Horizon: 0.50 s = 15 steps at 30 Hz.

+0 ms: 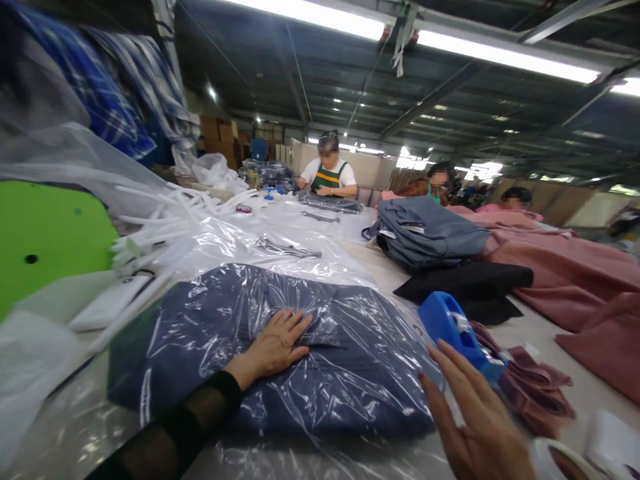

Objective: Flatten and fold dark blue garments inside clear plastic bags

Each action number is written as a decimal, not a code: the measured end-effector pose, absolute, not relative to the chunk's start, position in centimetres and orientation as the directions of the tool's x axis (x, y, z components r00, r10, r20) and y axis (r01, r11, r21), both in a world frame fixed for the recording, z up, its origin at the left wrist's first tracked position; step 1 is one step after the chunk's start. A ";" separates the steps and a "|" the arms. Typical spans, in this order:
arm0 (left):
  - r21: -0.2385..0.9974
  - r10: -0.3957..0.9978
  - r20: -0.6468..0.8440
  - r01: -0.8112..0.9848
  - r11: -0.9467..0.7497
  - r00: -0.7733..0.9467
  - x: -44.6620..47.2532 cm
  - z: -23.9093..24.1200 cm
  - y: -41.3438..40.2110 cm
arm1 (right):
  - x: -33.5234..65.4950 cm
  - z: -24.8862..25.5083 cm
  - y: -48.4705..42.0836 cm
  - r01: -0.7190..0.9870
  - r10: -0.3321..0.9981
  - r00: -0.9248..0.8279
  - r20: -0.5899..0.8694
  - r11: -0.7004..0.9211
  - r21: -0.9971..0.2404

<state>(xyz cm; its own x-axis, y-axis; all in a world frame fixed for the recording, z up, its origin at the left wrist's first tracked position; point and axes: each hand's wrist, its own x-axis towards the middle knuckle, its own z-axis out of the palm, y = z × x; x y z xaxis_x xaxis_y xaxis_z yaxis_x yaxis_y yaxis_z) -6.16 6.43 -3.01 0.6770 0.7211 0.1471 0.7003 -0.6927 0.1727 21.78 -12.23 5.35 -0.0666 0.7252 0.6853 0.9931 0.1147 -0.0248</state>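
Observation:
A dark blue backpack-like bundle in a clear plastic bag [370, 373] lies flat before me on the table. My left hand [275, 343] rests on top of it near the middle, fingers stretched out over the shiny film. At the bag's right end is my right hand [470, 407], open with its fingers apart, close to or touching the edge; contact there is hard to make out. Just beyond those fingertips stands a blue tape dispenser [450, 323]. Neither hand grips anything.
White plastic strips [175, 213] and clear bags spread to the left. A bright green panel [55, 240] stands at far left. Grey-blue bags [430, 230], a black cloth [470, 287] and pink fabric [555, 260] lie right. A co-worker [327, 173] works across the table.

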 end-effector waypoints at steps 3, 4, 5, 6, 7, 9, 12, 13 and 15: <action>0.155 0.734 0.159 0.717 -0.679 0.660 -6.0 -2.9 5.9 | 15.0 4.9 -4.6 0.952 0.617 -0.197 0.762 0.305 -0.001; 0.151 0.741 0.166 0.725 -0.671 0.651 -5.9 -2.9 5.7 | 13.2 3.8 -2.6 0.937 0.616 -0.260 0.744 0.346 0.042; 0.148 0.746 0.175 0.732 -0.665 0.643 -5.9 -3.0 5.5 | 11.8 2.3 -1.0 0.930 0.654 -0.312 0.689 0.359 0.080; 0.145 0.750 0.183 0.738 -0.660 0.635 -5.8 -3.0 5.3 | 10.9 0.4 0.2 0.929 0.703 -0.345 0.622 0.351 0.118; 0.140 0.754 0.189 0.742 -0.655 0.629 -5.8 -3.0 5.2 | 10.5 -1.7 1.1 0.922 0.736 -0.378 0.561 0.355 0.155; 0.136 0.749 0.206 0.740 -0.659 0.629 -5.6 -2.9 5.0 | 10.7 -5.7 2.2 0.887 0.736 -0.451 0.506 0.431 0.164; 0.164 0.726 0.210 0.709 -0.686 0.654 -5.4 -2.3 4.4 | 12.3 -9.2 3.0 0.856 0.717 -0.515 0.470 0.457 0.240; 0.192 0.723 0.212 0.697 -0.691 0.658 -5.6 -1.9 4.1 | 12.8 -9.6 3.1 0.849 0.709 -0.527 0.469 0.458 0.263; 0.257 0.736 0.242 0.690 -0.677 0.632 -6.7 -1.1 3.1 | 13.4 -9.7 3.4 0.826 0.668 -0.563 0.487 0.472 0.307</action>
<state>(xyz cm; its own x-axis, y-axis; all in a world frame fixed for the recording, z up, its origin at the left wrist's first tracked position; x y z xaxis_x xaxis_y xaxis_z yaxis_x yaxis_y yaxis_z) -6.70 3.07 -1.11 0.6322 0.7359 0.2424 0.6895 -0.6771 0.2571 13.36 3.38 -9.71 -0.5627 0.6683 0.4866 0.8263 0.4723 0.3069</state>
